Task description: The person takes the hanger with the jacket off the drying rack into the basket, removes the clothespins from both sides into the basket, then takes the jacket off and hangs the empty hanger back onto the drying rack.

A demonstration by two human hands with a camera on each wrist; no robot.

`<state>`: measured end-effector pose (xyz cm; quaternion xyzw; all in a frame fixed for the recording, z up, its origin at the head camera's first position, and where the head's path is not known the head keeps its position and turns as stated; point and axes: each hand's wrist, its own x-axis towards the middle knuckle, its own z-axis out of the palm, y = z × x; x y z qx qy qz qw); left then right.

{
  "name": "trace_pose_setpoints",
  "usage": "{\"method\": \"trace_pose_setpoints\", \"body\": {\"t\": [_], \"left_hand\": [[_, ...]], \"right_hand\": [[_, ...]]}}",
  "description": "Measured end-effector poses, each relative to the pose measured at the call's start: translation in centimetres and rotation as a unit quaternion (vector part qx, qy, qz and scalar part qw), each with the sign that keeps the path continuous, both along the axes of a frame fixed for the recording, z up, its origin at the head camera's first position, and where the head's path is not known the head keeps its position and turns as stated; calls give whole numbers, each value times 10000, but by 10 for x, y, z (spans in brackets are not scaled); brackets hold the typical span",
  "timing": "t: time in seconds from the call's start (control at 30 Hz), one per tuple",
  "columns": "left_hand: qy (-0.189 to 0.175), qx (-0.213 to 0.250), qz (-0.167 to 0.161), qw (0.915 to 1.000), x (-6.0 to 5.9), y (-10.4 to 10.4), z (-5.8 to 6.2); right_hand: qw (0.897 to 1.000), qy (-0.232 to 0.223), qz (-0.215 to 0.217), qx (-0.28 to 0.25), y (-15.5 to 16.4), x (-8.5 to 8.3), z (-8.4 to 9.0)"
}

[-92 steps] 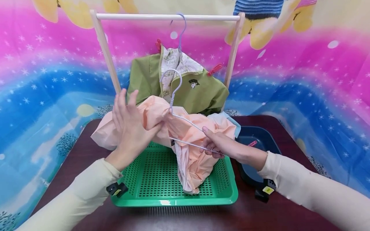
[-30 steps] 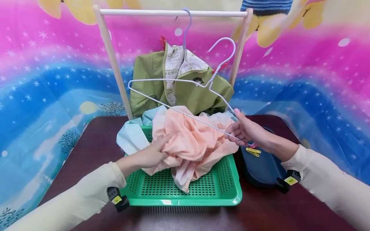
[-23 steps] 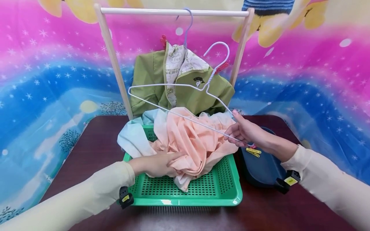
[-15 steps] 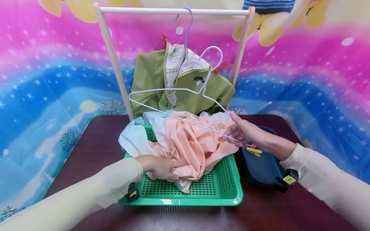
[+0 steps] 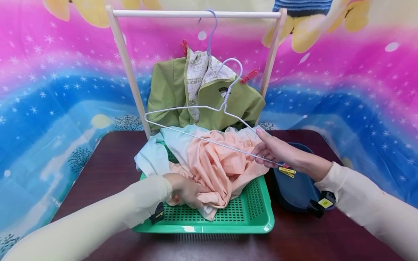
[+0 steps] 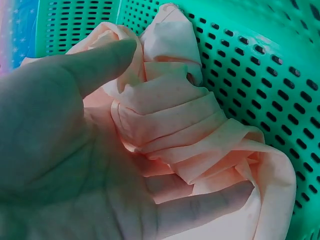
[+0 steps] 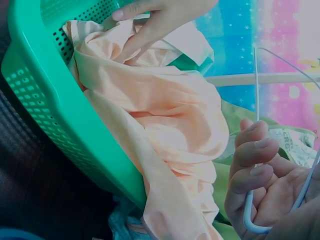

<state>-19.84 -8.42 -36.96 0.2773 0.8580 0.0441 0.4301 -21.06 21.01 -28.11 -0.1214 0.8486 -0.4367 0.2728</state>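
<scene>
My right hand (image 5: 277,150) holds a white wire hanger (image 5: 227,95) by its right corner, tilted above the green basket (image 5: 202,229). Nothing hangs on it, and its hook points upward. Under it lies a crumpled peach garment (image 5: 212,163), heaped in the basket and spilling over its back. Pale blue cloth (image 5: 151,157) shows on the left side of the heap. My left hand (image 5: 187,190) reaches into the near left folds. In the left wrist view its thumb and fingers (image 6: 205,207) are spread around the peach cloth, with a gap at the palm.
Behind the basket, a wooden rack (image 5: 196,13) carries a green jacket (image 5: 166,83) on a lilac hanger, with red clothespins (image 5: 249,76) at its shoulders. To the right, a dark blue tray (image 5: 294,194) holds yellow clothespins (image 5: 286,172). All stand on a dark red table (image 5: 107,156).
The hanger has come away from the peach garment, which sank into the basket. My right hand has lately lowered the hanger slightly leftward. My left hand moved down into the cloth's near folds.
</scene>
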Motion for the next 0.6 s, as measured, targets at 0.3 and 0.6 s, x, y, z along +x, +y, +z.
{"method": "trace_pose_setpoints", "body": {"t": [0.3,0.6], "left_hand": [[694,-692,-727,9925,2,12,-1],[616,-727,-790,9923,1,18,-4]], "right_hand": [[9999,-109,-3,59,-2,-1,-1],[9999,-118,3,64,-4,-2,-4]]}}
